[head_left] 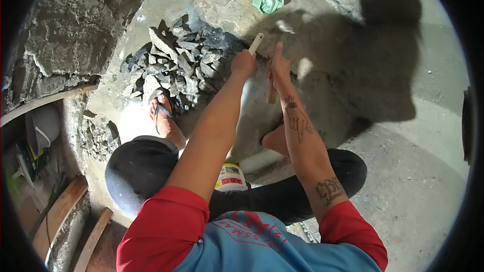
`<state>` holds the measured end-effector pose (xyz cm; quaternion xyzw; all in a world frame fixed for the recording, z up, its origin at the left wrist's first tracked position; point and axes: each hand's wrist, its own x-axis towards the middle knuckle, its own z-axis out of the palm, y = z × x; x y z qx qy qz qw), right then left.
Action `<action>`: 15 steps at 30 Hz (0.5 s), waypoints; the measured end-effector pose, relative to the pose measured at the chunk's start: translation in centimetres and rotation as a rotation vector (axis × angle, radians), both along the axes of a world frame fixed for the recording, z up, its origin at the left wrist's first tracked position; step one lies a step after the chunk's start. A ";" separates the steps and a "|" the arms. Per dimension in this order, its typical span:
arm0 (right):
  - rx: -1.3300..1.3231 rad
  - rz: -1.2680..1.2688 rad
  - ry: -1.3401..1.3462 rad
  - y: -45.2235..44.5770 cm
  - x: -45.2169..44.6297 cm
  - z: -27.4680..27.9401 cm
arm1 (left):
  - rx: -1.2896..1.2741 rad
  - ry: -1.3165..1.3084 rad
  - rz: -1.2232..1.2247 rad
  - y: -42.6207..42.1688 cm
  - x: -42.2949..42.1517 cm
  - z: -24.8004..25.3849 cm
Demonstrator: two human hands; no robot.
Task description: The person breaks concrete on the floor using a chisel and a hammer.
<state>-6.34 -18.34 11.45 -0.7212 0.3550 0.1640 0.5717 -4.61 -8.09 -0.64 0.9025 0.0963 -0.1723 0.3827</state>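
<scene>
My left hand (244,64) is closed around a pale, flat handle (257,44) with a hole near its end, which sticks out beyond the fist. Just to the right, my right hand (280,68) wraps around a brown wooden handle (272,94) that points back toward me, while its index finger stretches forward. Shadow and the hands hide the working ends of both tools. To the left of my hands lies a pile of broken grey stone pieces (176,63), with darker grit at its right side.
A crumpled green plastic bag (268,2) lies on the concrete floor ahead. Between my legs stands a white tub (231,177) with a red and yellow label. Rough wall (70,25) rises at upper left; wooden boards (60,216) and stored items sit at lower left. My sandalled foot (164,113) touches the stones.
</scene>
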 end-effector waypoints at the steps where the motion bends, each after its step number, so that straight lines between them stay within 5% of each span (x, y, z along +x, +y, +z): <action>1: 0.001 -0.006 0.002 0.0 -0.1 0.9 | 0.014 -0.007 0.004 0.1 0.0 -0.1; 4: -0.011 -0.159 -0.279 0.0 -0.6 0.2 | 0.033 0.034 0.009 -0.1 0.3 0.0; 7: -0.702 0.035 -0.946 0.7 -0.8 -4.0 | 0.031 0.022 0.002 0.0 0.3 0.0; 9: -0.235 0.117 0.082 0.5 -0.6 -4.6 | 0.022 0.021 0.014 0.1 0.0 0.2; 13: -0.090 -0.080 -0.013 0.9 1.0 -0.3 | 0.014 0.031 0.002 0.2 0.2 0.1; 15: -0.075 -0.127 -0.420 -0.1 0.1 -2.1 | 0.011 0.031 0.014 0.1 0.5 0.1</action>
